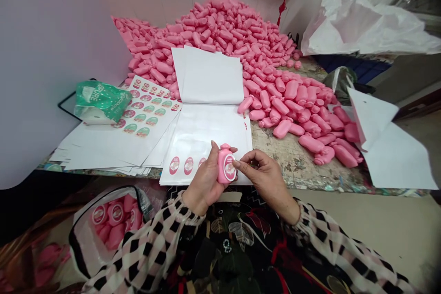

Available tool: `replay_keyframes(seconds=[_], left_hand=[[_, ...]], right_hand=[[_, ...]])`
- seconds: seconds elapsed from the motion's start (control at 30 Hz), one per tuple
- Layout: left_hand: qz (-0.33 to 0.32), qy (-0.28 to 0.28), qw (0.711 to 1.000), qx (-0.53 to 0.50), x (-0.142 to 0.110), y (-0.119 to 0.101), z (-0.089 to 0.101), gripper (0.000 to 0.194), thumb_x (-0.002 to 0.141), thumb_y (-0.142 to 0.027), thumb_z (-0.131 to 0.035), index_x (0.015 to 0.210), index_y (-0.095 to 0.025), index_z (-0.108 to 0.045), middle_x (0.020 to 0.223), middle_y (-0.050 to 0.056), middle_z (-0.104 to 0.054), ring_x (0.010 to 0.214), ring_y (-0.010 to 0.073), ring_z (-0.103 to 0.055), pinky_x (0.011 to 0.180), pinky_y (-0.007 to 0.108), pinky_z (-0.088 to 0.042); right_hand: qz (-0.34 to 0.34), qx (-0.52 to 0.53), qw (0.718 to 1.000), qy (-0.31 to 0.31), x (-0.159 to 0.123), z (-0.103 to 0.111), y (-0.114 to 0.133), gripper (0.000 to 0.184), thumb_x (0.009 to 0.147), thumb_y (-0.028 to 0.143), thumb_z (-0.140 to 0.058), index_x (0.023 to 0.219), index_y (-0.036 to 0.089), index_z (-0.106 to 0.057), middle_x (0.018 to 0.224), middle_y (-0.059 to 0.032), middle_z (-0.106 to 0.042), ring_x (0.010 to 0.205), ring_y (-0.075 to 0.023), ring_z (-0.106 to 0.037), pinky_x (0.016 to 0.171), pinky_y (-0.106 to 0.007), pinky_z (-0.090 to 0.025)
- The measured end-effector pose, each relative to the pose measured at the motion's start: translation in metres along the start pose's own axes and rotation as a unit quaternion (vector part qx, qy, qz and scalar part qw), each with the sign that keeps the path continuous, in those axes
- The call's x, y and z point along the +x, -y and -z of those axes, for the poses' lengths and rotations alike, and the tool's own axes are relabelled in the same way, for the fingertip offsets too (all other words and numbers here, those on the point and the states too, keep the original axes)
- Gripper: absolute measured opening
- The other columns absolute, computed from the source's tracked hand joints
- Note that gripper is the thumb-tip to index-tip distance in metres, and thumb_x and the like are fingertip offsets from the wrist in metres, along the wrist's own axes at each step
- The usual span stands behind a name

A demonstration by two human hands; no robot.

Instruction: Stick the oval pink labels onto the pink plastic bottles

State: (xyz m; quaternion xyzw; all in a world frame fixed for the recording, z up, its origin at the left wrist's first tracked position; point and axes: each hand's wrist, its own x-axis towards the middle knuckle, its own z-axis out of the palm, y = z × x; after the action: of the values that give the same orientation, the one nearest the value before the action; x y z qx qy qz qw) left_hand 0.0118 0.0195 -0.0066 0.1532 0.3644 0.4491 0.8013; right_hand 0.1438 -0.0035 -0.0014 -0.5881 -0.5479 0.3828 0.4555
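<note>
Pink plastic bottles fill most of this view: a large heap of them rises against a white tiled wall and spills across a stained, mottled tabletop. Those in the heap show no labels that can be made out. At the front, the person's two hands are together around one small pink bottle. The left hand wraps around the bottle and holds it upright, while the right hand reaches in from the other side, its fingertips pinched at the edge of an oval pink-and-white label on the bottle's front. The bottle is held just above a stack of white backing sheets, where a row of three matching oval labels sits along the near edge. More printed label sheets lie to the left, beside a green plastic bag. Below the tabletop, near the left sleeve, an open white bag holds a smaller batch of pink bottles with labels already on. So only a small share looks labelled, and most of the heap and many printed labels are left.
</note>
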Motion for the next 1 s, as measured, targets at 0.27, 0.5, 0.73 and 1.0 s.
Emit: replay_keyframes(seconds=[0.27, 0.5, 0.73, 1.0], left_hand=[[-0.015, 0.031, 0.999, 0.006, 0.001, 0.002, 0.004, 0.05, 0.079, -0.065, -0.046, 0.091, -0.018, -0.058, 0.078, 0.0, -0.055, 0.056, 0.0079, -0.052, 0.046, 0.021, -0.046], [-0.024, 0.035, 0.999, 0.005, 0.001, 0.002, 0.005, 0.049, 0.08, -0.064, -0.046, 0.092, -0.018, -0.058, 0.08, 0.0, -0.055, 0.055, 0.0072, -0.051, 0.047, 0.021, -0.046], [-0.027, 0.033, 0.999, 0.013, 0.003, 0.005, 0.005, 0.047, 0.08, -0.063, -0.046, 0.093, -0.019, -0.057, 0.079, 0.0, -0.054, 0.058, 0.0085, -0.052, 0.047, 0.021, -0.045], [0.007, 0.114, 0.984, 0.135, -0.006, -0.003, 0.012, 0.037, 0.079, -0.042, -0.064, 0.107, -0.021, -0.051, 0.08, -0.001, -0.052, 0.062, 0.0093, -0.054, 0.053, 0.022, -0.048]], right_hand=[[-0.024, 0.03, 0.999, 0.016, 0.001, -0.005, 0.005, 0.022, 0.072, 0.038, -0.07, 0.066, 0.019, -0.059, 0.062, 0.0023, -0.06, 0.057, -0.0116, -0.053, 0.056, -0.025, -0.042], [-0.032, 0.077, 0.996, 0.036, 0.001, -0.009, 0.006, 0.023, 0.072, 0.039, -0.07, 0.067, 0.02, -0.058, 0.06, 0.0032, -0.061, 0.054, -0.0118, -0.056, 0.056, -0.026, -0.046], [-0.04, 0.085, 0.995, 0.031, 0.001, -0.01, 0.006, 0.022, 0.071, 0.036, -0.071, 0.066, 0.019, -0.058, 0.059, 0.0034, -0.061, 0.054, -0.0119, -0.057, 0.056, -0.026, -0.046], [0.002, -0.004, 1.0, 0.028, -0.001, -0.003, -0.007, 0.022, 0.078, 0.039, -0.064, 0.069, 0.02, -0.059, 0.063, 0.0019, -0.061, 0.059, -0.0124, -0.055, 0.059, -0.026, -0.043]])
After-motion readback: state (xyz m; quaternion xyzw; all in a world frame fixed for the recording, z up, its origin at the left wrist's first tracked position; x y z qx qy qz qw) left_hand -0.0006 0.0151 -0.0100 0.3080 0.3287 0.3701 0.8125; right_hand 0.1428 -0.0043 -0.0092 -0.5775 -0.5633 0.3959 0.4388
